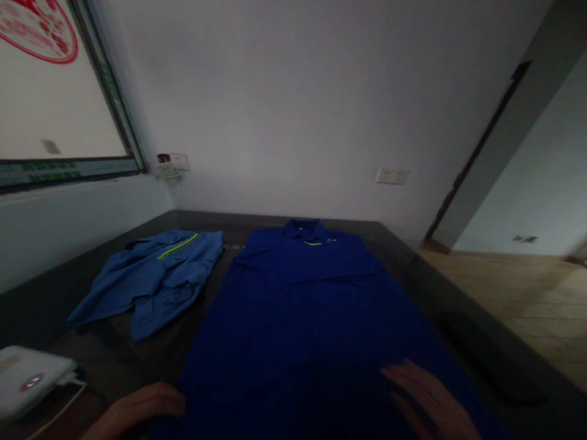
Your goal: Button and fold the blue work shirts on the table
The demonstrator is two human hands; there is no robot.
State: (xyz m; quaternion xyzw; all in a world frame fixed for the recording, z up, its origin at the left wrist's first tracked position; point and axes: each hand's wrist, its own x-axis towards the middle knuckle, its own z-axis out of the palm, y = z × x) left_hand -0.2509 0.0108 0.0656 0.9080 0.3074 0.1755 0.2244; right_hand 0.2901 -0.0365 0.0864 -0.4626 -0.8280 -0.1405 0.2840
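A dark blue polo shirt (302, 305) lies spread flat on a dark table (413, 269), collar at the far end. My left hand (137, 408) rests at the shirt's near left edge, fingers curled against the fabric. My right hand (428, 400) lies flat on the shirt's lower right part, fingers stretched out. A lighter blue jacket (151, 278) with a yellow-green stripe lies crumpled to the left of the shirt.
A white device (27, 379) with a cable sits at the table's near left corner. A window (55, 110) is on the left wall, wall sockets (392, 176) are behind the table. Wooden floor (523, 293) and a doorway lie to the right.
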